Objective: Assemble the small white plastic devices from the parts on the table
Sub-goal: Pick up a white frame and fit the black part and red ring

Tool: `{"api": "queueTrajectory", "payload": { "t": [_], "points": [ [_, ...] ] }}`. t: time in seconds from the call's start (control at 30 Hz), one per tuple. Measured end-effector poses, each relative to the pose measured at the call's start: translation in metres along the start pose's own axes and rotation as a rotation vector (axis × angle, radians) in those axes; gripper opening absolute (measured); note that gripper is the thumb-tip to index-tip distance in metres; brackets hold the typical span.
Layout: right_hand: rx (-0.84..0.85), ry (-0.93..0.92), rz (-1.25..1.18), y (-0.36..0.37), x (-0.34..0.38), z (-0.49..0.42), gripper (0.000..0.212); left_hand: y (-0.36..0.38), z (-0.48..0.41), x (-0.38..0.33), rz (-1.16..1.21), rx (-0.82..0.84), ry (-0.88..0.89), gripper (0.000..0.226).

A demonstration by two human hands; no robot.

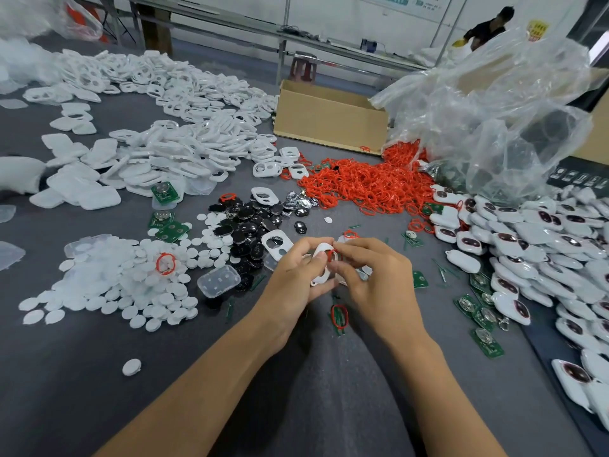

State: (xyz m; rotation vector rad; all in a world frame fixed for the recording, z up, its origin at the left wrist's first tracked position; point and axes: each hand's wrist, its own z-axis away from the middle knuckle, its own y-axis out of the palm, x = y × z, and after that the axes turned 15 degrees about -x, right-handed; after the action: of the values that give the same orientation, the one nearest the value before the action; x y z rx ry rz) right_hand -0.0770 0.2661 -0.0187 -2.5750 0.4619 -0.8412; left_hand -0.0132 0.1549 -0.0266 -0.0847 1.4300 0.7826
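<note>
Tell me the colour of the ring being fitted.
The ring is red, against the white shell; head view shows it best.

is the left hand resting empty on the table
No, the left hand grips a white shell above the table, while the right hand pinches a red ring against it.

Left hand (296, 275) beside right hand (375, 282), all fingers (308, 253) curled

- A cardboard box (329, 120) is set on the grey table (99, 374).
- A clear plastic bag (494, 103) is heaped just right of the box, touching it.
- A red stool (304, 68) is seen behind the box.
- A person in black (489, 28) is seen far behind the box, to its right.
</note>
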Motion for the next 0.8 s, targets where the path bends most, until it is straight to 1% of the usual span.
{"api": "queueTrajectory", "payload": {
  "t": [0.17, 0.27, 0.4, 0.63, 0.8],
  "points": [
    [0.024, 0.011, -0.015, -0.001, 0.0, 0.002, 0.026, -0.001, 0.0, -0.001, 0.002, -0.002, 0.012, 0.026],
    [0.008, 0.014, -0.022, 0.001, 0.003, 0.004, 0.02, 0.0, 0.0, 0.001, 0.043, 0.017, -0.008, 0.026],
    [0.009, 0.033, -0.016, 0.003, 0.005, 0.005, 0.015, 0.002, 0.001, 0.001, 0.122, 0.036, -0.054, 0.032],
    [0.007, -0.018, -0.009, 0.012, 0.011, 0.009, 0.02, 0.005, 0.0, 0.0, 0.335, -0.025, -0.172, 0.026],
    [-0.041, -0.058, -0.012, 0.015, 0.012, 0.01, 0.021, 0.005, 0.0, 0.001, 0.334, -0.021, -0.179, 0.027]
  ]
}}
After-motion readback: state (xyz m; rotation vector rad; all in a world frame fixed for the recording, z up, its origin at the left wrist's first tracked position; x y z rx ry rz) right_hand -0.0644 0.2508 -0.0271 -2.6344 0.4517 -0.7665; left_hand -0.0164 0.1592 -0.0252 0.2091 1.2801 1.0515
